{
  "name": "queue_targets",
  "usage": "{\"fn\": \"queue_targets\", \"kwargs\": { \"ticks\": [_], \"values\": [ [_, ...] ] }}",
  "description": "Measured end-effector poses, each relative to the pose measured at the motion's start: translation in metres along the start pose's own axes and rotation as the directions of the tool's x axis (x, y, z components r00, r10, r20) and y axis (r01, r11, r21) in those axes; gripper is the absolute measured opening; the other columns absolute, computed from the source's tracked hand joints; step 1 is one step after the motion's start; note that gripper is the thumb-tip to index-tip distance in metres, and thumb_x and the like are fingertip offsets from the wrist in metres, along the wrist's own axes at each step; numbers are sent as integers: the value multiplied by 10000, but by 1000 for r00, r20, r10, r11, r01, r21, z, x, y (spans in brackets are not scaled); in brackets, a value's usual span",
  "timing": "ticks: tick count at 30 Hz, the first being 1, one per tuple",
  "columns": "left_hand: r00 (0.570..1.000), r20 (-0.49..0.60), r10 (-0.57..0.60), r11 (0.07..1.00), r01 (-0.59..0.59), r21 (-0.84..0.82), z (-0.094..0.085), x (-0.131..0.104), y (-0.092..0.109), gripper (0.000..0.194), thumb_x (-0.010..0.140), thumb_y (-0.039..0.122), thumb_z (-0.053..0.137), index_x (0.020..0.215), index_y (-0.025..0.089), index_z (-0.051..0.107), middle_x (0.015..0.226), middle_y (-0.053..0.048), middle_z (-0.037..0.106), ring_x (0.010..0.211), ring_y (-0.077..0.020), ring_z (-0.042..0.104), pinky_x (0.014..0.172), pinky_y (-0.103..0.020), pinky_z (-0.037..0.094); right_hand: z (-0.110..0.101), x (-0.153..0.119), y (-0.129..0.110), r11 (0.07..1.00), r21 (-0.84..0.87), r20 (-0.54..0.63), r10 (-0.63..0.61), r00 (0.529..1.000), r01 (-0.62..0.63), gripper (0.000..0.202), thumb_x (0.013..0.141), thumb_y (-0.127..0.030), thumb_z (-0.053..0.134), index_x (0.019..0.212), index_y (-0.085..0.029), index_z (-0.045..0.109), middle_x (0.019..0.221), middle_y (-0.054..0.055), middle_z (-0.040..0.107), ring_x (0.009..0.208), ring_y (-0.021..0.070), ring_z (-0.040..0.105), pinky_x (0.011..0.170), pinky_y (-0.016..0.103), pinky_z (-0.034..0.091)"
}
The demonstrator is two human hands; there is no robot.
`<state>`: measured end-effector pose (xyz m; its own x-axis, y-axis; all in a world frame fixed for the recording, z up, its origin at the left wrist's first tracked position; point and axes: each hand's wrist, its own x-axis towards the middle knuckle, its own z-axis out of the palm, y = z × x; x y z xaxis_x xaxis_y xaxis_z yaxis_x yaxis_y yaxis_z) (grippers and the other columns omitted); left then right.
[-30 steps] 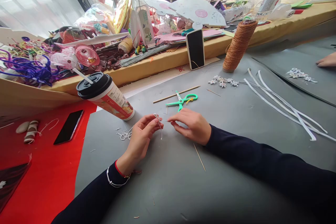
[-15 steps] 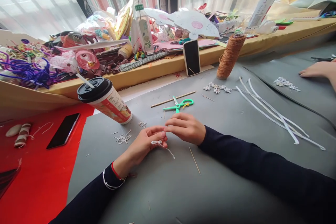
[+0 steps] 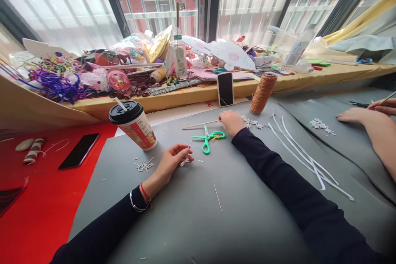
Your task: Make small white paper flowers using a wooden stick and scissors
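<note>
At the far left, a black phone lay flat on the red sheet, near that sheet's border with the grey sheet. Next came a pile of short white cord bits, and behind it a paper cup with a black lid and a straw.

The left hand held the white cord piece pinched between thumb and fingers, just above the grey sheet. The piece looked small and thin, bunched at the fingertips, with one loose tail reaching out to the right; its finer shape was too small to tell.

Beyond it, the green scissors lay with their blades open, one tip pointing toward the left hand. Nearer the wearer, a thin pointed stick lay on a wide stretch of grey.

The right hand reached past the scissors, its fingertips together at the right end of a longer wooden stick; whether they pinched it, I could not tell. Just to its right were small white knotted shapes, with an upright spool of brown twine behind. Long white strips fanned across the sheet, close to its dark raised edge. Past that edge, another person's forearm rested beside more knotted shapes.
</note>
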<state>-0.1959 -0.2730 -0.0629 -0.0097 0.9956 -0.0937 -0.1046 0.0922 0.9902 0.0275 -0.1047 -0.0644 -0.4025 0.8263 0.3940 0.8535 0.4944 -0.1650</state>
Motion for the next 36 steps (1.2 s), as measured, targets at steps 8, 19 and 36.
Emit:
{"fn": "queue_targets", "kwargs": {
  "ticks": [8,19,36],
  "values": [
    [987,-90,135,988,-141,-61,20,30,-2,290,684,360,632,844,125,580,776,-39,616,662,-139,615,647,-256,462,-22,-8,-9,443,883,116,116,986,-156,252,807,-298,484,1004,-140,488,831,66,630,635,115,575,613,283,484],
    [991,-57,121,982,-128,-142,45,44,-13,332,662,381,655,836,150,493,856,-39,607,557,-130,618,587,-294,517,9,-47,-67,-138,958,262,51,964,-253,301,685,-369,663,731,-182,432,761,30,677,674,154,655,637,301,537],
    [998,11,57,982,-54,-180,39,37,-10,268,705,383,615,821,156,532,775,-22,629,625,-155,635,643,-308,520,5,-52,-75,-138,967,223,61,973,-213,338,705,-396,636,700,-207,356,782,18,680,658,158,649,639,338,524]
  ]
}}
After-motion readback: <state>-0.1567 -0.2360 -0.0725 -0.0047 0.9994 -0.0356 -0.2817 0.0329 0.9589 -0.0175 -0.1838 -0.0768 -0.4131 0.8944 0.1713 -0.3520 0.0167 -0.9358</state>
